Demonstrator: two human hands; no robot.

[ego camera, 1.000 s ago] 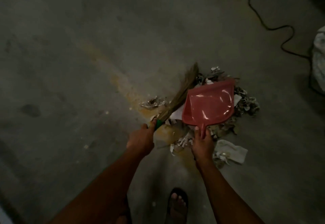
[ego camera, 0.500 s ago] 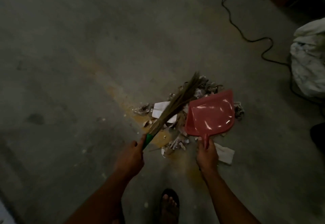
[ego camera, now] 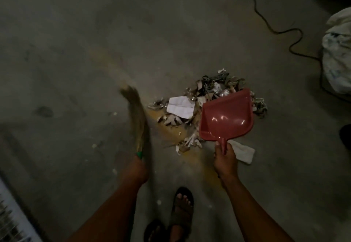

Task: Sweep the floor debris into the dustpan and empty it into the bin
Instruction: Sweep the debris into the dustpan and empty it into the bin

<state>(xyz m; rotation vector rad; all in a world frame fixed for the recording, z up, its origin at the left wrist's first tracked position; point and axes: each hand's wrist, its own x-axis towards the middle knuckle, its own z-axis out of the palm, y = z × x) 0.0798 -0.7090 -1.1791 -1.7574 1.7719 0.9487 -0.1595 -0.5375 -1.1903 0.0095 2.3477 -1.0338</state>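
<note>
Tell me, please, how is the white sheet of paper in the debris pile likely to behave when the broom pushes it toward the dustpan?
The white sheet of paper looks thin and creased, so it is probably very light and floppy. Lying flat on the floor, it may slide or flutter aside rather than ride onto the dustpan. The broom bristles could fold it.

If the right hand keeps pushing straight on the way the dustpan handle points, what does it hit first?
Likely the debris pile: the right hand has its grip on the red dustpan, whose open lip already sits at the scraps. Whether the lip touches the floor is unclear.
</note>
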